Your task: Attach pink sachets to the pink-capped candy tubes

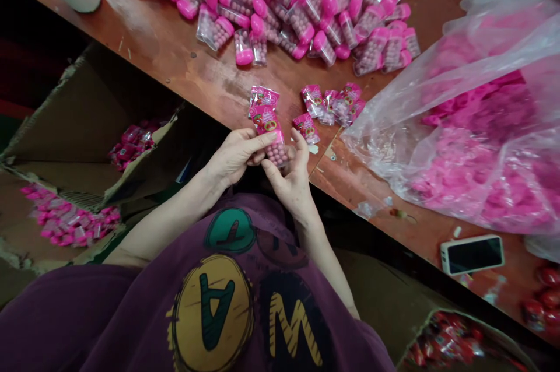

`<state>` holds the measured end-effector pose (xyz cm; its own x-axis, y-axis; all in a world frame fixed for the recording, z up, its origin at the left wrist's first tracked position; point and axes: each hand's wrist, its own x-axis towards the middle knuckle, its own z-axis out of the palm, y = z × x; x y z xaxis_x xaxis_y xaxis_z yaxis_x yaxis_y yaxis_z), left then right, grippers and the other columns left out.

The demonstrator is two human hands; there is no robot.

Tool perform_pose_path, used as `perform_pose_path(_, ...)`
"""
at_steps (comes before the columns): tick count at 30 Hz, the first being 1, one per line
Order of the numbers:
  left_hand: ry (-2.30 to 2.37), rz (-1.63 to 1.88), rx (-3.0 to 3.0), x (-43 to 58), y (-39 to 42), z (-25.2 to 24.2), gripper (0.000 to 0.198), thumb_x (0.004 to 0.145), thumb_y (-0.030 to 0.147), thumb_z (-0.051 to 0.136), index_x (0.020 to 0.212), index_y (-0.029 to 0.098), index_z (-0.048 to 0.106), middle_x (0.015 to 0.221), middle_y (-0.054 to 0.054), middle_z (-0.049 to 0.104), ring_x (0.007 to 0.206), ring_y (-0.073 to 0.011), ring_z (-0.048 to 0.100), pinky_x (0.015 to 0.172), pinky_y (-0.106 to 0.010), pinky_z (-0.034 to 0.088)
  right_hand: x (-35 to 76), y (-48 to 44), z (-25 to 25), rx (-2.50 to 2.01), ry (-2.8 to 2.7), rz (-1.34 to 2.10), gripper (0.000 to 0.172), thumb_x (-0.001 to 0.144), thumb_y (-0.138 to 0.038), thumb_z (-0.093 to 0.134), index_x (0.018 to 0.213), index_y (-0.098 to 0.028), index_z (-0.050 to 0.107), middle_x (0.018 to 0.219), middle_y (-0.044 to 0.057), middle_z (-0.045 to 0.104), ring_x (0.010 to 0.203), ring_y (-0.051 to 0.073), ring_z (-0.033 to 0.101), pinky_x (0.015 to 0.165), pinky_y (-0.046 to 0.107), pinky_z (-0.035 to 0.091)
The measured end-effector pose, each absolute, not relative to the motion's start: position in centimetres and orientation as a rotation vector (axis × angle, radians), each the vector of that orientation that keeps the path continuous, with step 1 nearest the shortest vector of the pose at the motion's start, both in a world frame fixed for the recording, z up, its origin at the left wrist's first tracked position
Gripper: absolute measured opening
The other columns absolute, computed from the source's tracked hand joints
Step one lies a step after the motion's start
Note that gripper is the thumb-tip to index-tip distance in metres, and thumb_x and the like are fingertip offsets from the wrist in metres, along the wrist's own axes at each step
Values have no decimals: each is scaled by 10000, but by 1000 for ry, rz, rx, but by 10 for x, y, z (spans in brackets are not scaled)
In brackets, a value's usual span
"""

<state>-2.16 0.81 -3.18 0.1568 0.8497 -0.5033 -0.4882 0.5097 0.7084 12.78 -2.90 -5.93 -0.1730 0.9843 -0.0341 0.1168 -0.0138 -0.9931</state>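
Note:
A small clear bottle of pink candy balls with a pink cap (pixel 276 154) is between my two hands at the table's near edge. My left hand (pixel 236 153) is closed on it from the left, its thumb across the cap. My right hand (pixel 292 181) grips its lower end from the right, the thumb at the base and the index finger raised beside it. Just beyond the cap is a printed pink sachet (pixel 265 118); whether my fingers touch it cannot be seen. Another sachet (pixel 263 95) lies behind that one. Several more pink sachets (pixel 335 102) lie to the right.
Filled pink-capped bottles (pixel 297 4) are heaped across the back of the wooden table (pixel 192 77). At right are a clear bag of pink parts (pixel 481 144) and a phone (pixel 473 255). Cardboard boxes (pixel 56 109) stand lower left; red packets (pixel 450 340) lie lower right.

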Motion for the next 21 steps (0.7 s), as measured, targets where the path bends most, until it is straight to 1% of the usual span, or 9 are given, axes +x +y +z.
perform_pose_path(1, 1017, 1016, 424, -22, 9, -31, 350, 748, 356, 921, 709, 127, 659, 563, 38, 523, 434, -16, 403, 418, -173, 248, 129, -29, -58, -1199, -1353, 1402, 690, 966, -504, 666, 1531, -356, 298, 1063, 33, 638, 806, 169, 656, 738, 366, 616)
perform_pose_path(3, 1005, 1020, 420, -23, 10, -30, 377, 745, 378, 923, 695, 130, 643, 554, 40, 513, 430, -19, 404, 415, -177, 244, 131, -29, -55, -1155, -1194, 1581, 588, 991, -516, 625, 1487, -373, 344, 931, -17, 609, 586, 110, 530, 551, 288, 520)
perform_pose_path(5, 990, 999, 428, -24, 10, -31, 399, 756, 406, 915, 684, 133, 632, 548, 33, 519, 423, -21, 406, 407, -181, 231, 131, -29, -51, -1114, -1050, 1678, 537, 997, -515, 615, 1449, -375, 361, 853, -50, 573, 479, 78, 395, 457, 256, 411)
perform_pose_path(7, 972, 982, 434, -23, 8, -33, 403, 786, 424, 894, 685, 133, 633, 542, 26, 523, 417, -24, 407, 404, -183, 230, 128, -29, -51, -1098, -997, 1685, 529, 991, -506, 626, 1427, -374, 357, 843, -62, 560, 462, 67, 356, 441, 244, 373)
perform_pose_path(11, 1013, 1006, 388, -21, 4, -34, 364, 818, 393, 874, 716, 131, 643, 544, 31, 526, 414, -23, 408, 407, -179, 245, 120, -32, -56, -1198, -1182, 1463, 518, 1004, -481, 618, 1438, -367, 360, 942, -22, 602, 644, 112, 550, 607, 284, 513)
perform_pose_path(13, 1060, 1039, 368, -19, 4, -33, 372, 819, 381, 874, 698, 135, 622, 531, 39, 514, 411, -20, 403, 407, -177, 242, 118, -32, -56, -1236, -1245, 1373, 514, 1008, -488, 605, 1445, -362, 366, 972, -4, 613, 712, 135, 587, 666, 311, 537)
perform_pose_path(15, 1060, 1050, 372, -16, 5, -31, 384, 823, 391, 869, 689, 137, 613, 531, 40, 515, 413, -19, 402, 409, -180, 242, 118, -31, -53, -1242, -1194, 1420, 508, 997, -502, 615, 1425, -366, 376, 950, -9, 602, 636, 123, 538, 588, 293, 499)
perform_pose_path(18, 997, 1028, 398, -14, 6, -30, 385, 812, 409, 876, 705, 135, 627, 569, 32, 540, 424, -16, 403, 412, -185, 245, 124, -28, -43, -1176, -992, 1608, 511, 970, -511, 650, 1379, -367, 380, 867, -45, 560, 491, 77, 372, 463, 251, 390)
perform_pose_path(21, 949, 1002, 434, -17, 5, -32, 397, 822, 428, 865, 702, 132, 629, 579, 23, 544, 426, -19, 410, 416, -190, 251, 127, -27, -40, -1107, -883, 1715, 508, 972, -513, 641, 1371, -349, 372, 808, -77, 520, 450, 53, 259, 447, 239, 381)
